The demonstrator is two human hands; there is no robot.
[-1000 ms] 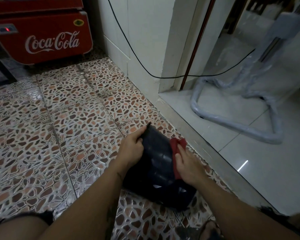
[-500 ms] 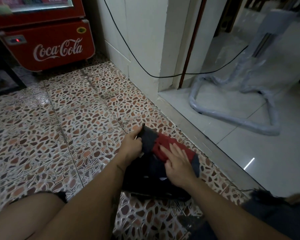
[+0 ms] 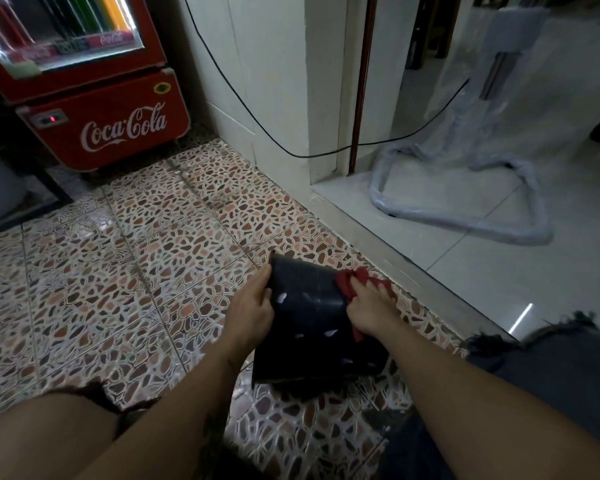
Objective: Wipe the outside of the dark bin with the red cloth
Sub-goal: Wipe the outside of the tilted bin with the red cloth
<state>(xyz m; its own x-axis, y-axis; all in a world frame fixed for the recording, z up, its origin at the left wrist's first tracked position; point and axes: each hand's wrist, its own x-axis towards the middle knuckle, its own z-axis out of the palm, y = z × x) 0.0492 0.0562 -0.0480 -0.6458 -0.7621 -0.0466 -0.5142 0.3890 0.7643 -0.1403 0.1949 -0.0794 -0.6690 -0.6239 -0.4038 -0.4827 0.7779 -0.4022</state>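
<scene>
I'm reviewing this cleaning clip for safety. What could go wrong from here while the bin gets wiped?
1. The dark bin lies tilted on glossy floor tiles, steadied only by the left hand at its edge; a hard push may slide it toward the threshold strip.
2. The red cloth is bunched under the right hand, so it may slip out.
3. The bin's cutouts could snag the cloth.

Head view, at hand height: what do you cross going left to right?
Patterned floor tiles → left hand → dark bin, which it grips → right hand, pressing the red cloth to the bin → metal threshold strip → white floor tiles.
</scene>
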